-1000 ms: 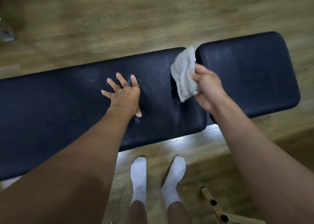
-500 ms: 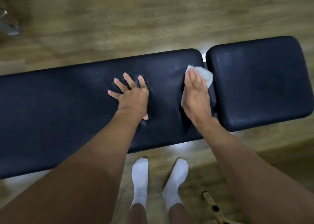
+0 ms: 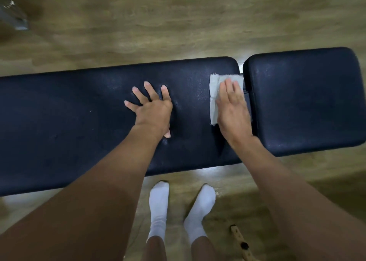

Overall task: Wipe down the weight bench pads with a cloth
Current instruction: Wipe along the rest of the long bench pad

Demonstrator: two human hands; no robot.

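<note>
A long black bench pad [image 3: 69, 122] runs across the view, with a shorter black pad [image 3: 307, 102] to its right across a narrow gap. My left hand [image 3: 152, 110] lies flat on the long pad, fingers spread, holding nothing. My right hand [image 3: 232, 110] presses flat on a pale grey cloth [image 3: 214, 94] at the right end of the long pad, beside the gap. The cloth sticks out left of and beyond my fingers; the rest is hidden under my palm.
Wooden floor [image 3: 178, 19] surrounds the bench. My two feet in white socks [image 3: 158, 207] stand just in front of the long pad. A wooden bar with holes [image 3: 240, 243] lies on the floor at lower right. A grey metal object [image 3: 13, 17] sits at upper left.
My right hand brought the lifted cloth down onto the right end of the long pad and flattened on it, spreading the cloth wider. My left hand stayed planted.
</note>
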